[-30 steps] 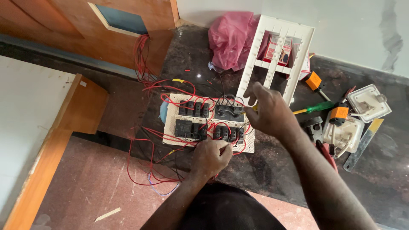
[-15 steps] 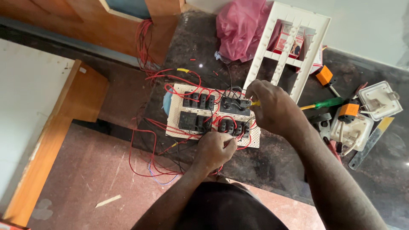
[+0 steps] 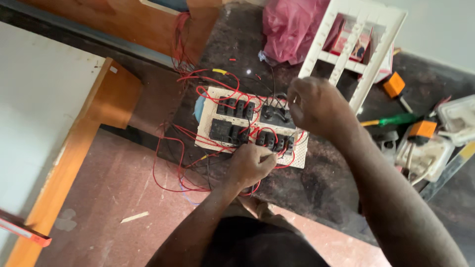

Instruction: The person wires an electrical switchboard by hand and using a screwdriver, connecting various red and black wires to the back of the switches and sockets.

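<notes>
On the dark stone table [image 3: 326,183] lies the white switch board [image 3: 250,126], back side up, its black switch modules in two rows and red wires [image 3: 198,94] looping over and around it. My left hand [image 3: 250,163] rests curled at the board's near edge, fingers pinched on something at the lower row; what it grips is hidden under the knuckles, so I cannot tell whether it is a wire or a terminal. My right hand [image 3: 316,106] hovers closed over the board's far right corner. Its back faces the camera and covers whatever the fingers hold; thin black wires run under it, but I cannot confirm any tool there.

Beyond the right hand stands a white plastic frame [image 3: 354,49], tilted, its top cut off by the picture edge. A pink plastic bag [image 3: 289,27] lies beside it, also cropped. A green-handled screwdriver [image 3: 393,119] lies to the right, partly hidden behind my forearm, near white switch boxes [image 3: 425,153] with an orange part. My torso blocks the table's near edge.
</notes>
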